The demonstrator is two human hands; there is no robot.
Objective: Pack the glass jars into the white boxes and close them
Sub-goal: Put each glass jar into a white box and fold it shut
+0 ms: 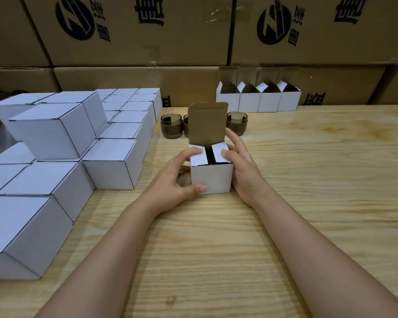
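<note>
A small white box (211,177) stands on the wooden table (308,180) in front of me, its brown top lid upright. Both side flaps are folded in over a dark gap where the jar inside shows. My left hand (179,177) grips the box's left side, thumb on the front corner and a finger pressing the left flap. My right hand (239,161) holds the right side, thumb on the right flap. Behind the box stand dark glass jars (171,125), one at the left, one at the right (237,122), and one mostly hidden by the lid.
Several closed white boxes (55,143) are stacked on the left of the table. A row of open white boxes (257,99) stands at the back right. Large brown cartons (136,31) form a wall behind.
</note>
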